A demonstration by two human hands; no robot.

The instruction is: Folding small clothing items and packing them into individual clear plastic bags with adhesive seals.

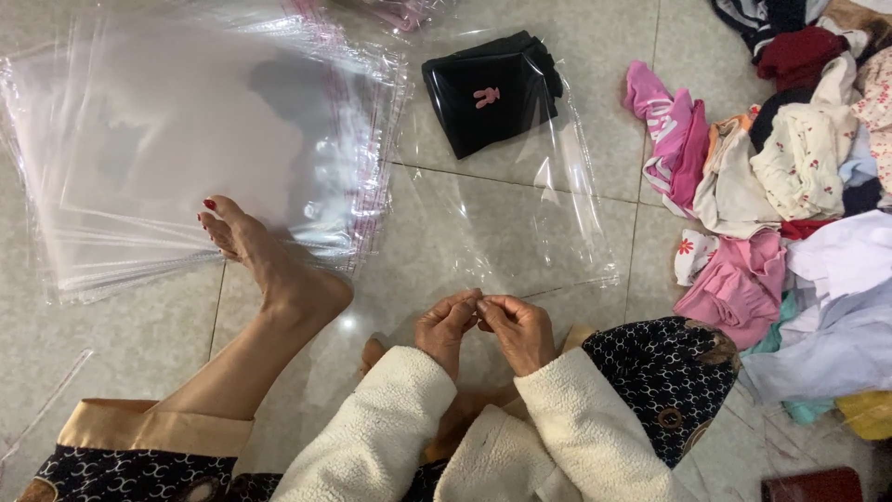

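Clear plastic bag with a folded black garment inside

It lies flat on the tiled floor, the garment at its far end, its near open edge pinched.

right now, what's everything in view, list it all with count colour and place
clear bag: one, transparent, floor centre, open edge at the hands
black garment: one, black with small pink figure, inside the bag's far end
bag stack: count unclear, clear with pink strips, left
clothes pile: many, pink, white, red, cream, right
dark red object: one, bottom right, partly cut off
tiled floor: beige
foot: one, red toenails, on the stack
left hand: pinching bag edge
right hand: pinching bag edge
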